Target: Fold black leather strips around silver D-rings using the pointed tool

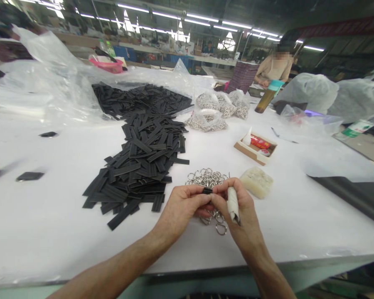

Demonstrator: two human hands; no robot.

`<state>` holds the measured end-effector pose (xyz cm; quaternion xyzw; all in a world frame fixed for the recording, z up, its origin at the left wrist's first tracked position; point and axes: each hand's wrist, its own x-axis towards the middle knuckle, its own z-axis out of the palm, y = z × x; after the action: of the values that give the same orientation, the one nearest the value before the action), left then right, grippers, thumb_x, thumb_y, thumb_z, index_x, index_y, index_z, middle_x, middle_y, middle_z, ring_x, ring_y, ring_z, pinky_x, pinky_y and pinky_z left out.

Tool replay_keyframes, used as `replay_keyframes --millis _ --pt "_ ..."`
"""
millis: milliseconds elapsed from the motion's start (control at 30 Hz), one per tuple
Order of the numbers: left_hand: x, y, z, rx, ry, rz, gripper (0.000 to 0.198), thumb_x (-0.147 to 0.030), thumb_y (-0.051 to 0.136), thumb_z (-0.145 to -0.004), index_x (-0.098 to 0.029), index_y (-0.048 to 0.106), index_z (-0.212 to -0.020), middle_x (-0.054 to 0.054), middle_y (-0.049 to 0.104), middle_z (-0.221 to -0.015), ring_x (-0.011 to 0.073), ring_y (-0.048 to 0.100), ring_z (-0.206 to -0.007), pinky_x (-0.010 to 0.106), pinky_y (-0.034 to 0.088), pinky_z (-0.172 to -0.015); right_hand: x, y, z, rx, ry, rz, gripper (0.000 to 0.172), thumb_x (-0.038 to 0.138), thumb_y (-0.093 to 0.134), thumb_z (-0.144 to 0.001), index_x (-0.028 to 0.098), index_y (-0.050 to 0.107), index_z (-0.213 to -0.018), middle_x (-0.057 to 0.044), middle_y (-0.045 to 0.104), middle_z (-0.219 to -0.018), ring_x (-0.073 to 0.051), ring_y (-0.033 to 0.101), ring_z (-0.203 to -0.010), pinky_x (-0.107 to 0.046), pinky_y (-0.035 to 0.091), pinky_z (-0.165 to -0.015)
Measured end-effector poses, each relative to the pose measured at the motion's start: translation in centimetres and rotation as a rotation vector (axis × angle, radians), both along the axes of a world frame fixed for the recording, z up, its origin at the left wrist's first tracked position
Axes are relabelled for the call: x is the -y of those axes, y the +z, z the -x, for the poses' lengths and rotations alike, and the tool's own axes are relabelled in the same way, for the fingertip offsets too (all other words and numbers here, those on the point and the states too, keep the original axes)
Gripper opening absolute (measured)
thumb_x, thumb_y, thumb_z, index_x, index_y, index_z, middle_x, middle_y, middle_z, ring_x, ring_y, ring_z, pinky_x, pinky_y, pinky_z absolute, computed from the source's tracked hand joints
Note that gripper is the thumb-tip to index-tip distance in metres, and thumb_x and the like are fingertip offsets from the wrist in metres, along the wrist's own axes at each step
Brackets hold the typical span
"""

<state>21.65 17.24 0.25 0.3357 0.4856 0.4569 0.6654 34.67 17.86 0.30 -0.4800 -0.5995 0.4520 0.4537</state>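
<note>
Between the fingertips of both hands is a small black strip (207,190), bent or folded. My left hand (187,201) pinches it from the left, thumb and index finger closed. My right hand (237,201) grips its other side, and a thin tool with a wrapped whitish handle (233,204) rests between that hand's thumb and fingers, its tip pointing away. Under and behind the hands lies a pile of silvery metal rings (207,177), partly hidden. To the left spreads a large heap of flat black strips (146,153).
Right of the hands sit a yellowish wax-like block (257,182) and a small cardboard box (256,148) with a red tube. Bags of metal rings (207,120), a bottle (269,96) and plastic sheeting (59,79) stand farther back. A person (274,68) works across the table.
</note>
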Motion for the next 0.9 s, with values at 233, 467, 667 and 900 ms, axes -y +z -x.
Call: replay_keyframes --millis 233,467,667,900 --pt "-0.08 -0.4 0.11 0.015 -0.005 0.024 0.013 -0.023 0.067 -0.069 -0.011 0.064 -0.071 0.007 0.069 -0.068 0.0171 0.066 -0.062 0.026 0.054 -0.06 -0.05 0.1 0.14 0.048 -0.06 0.008 0.008 0.024 0.057 -0.075 0.02 0.05 -0.077 0.001 0.058 -0.07 -0.014 0.052 -0.059 -0.023 0.042 -0.048" --pt "-0.06 -0.32 0.06 0.038 -0.004 0.058 0.011 -0.021 0.065 -0.07 -0.011 0.062 -0.071 0.006 0.069 -0.066 0.0156 0.065 -0.058 0.026 0.054 -0.059 -0.09 -0.24 0.19 0.074 -0.061 -0.025 0.007 0.024 0.055 -0.077 0.02 0.05 -0.078 0.001 0.057 -0.071 -0.014 0.052 -0.061 -0.023 0.042 -0.049" --pt "-0.08 -0.33 0.05 0.053 -0.019 0.047 0.009 -0.02 0.064 -0.071 -0.011 0.065 -0.071 0.007 0.07 -0.069 0.0146 0.065 -0.057 0.025 0.054 -0.059 0.0 -0.17 0.43 0.063 -0.058 -0.016 0.011 0.026 0.057 -0.078 0.021 0.048 -0.078 0.002 0.056 -0.071 -0.013 0.05 -0.059 -0.022 0.04 -0.048" --pt "-0.17 -0.43 -0.03 0.083 -0.015 0.062 0.007 -0.018 0.063 -0.07 -0.011 0.062 -0.069 0.008 0.07 -0.068 0.0154 0.066 -0.057 0.026 0.054 -0.06 0.06 -0.43 0.5 0.048 -0.045 -0.004 0.01 0.025 0.056 -0.08 0.021 0.047 -0.08 0.002 0.054 -0.072 -0.013 0.049 -0.059 -0.022 0.04 -0.049"
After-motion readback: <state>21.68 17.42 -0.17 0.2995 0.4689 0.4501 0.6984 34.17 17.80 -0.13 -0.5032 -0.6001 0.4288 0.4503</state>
